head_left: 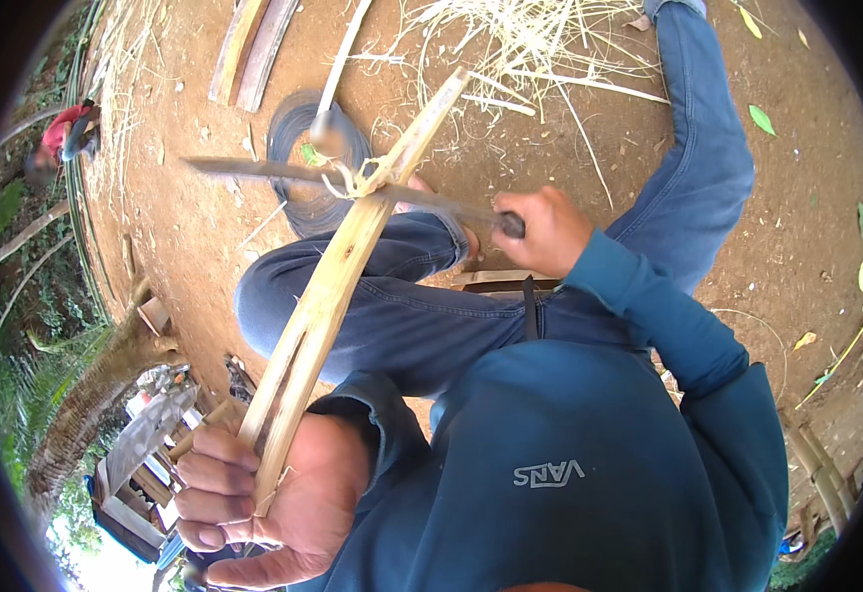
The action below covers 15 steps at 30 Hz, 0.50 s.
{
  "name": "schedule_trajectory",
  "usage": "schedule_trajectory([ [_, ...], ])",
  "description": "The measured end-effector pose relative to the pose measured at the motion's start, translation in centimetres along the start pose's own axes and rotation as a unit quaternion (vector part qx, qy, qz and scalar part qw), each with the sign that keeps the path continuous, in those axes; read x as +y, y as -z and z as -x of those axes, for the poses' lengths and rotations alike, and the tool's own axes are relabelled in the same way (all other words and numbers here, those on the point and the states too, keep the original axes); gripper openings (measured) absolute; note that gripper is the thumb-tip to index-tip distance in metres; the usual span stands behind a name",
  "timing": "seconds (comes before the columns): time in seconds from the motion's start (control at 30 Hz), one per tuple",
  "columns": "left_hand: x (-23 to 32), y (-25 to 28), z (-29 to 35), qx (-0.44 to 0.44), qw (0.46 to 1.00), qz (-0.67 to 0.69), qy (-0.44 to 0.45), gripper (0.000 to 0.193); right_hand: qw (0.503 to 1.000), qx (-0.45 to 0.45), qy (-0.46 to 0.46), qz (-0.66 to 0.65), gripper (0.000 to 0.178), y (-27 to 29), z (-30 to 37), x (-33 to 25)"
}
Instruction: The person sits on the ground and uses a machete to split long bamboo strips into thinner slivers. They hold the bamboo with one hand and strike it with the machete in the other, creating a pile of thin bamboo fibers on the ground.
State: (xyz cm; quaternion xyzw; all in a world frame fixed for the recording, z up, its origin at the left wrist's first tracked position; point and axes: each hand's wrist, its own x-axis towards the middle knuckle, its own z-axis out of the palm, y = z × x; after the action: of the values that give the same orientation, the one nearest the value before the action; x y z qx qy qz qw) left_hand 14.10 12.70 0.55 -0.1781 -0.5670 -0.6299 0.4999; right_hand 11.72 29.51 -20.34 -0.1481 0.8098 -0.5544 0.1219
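Observation:
My left hand is at the lower left, palm up. Its fingers close around the near end of a long pale yellow slat, which looks like split bamboo. The slat slants up and away over my bent left leg, with a dark lengthwise hollow near the held end. My right hand grips the dark handle of a long knife. Its blade crosses the slat toward the left, touching it near the far end. Curled shavings bunch up at the blade.
A dark flat coil lies on the dirt ground beyond my left knee. Thin pale strips are heaped at the far side. Two split slats lie farther left. A person in a red top is at the far left, near greenery.

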Motion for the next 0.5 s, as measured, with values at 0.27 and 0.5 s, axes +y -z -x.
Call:
schedule_trajectory([
  [0.27, -0.1, 0.0, 0.1, -0.03, 0.999, 0.018, -0.005, 0.03, 1.0, -0.014, -0.001, 0.013, 0.012, 0.8, -0.1, -0.3],
  [0.5, -0.9, -0.3, 0.0, -0.004, 0.998, -0.055, -0.043, 0.031, 0.998, -0.042, 0.035, 0.029, 0.011, 1.4, 0.5, -1.8],
])
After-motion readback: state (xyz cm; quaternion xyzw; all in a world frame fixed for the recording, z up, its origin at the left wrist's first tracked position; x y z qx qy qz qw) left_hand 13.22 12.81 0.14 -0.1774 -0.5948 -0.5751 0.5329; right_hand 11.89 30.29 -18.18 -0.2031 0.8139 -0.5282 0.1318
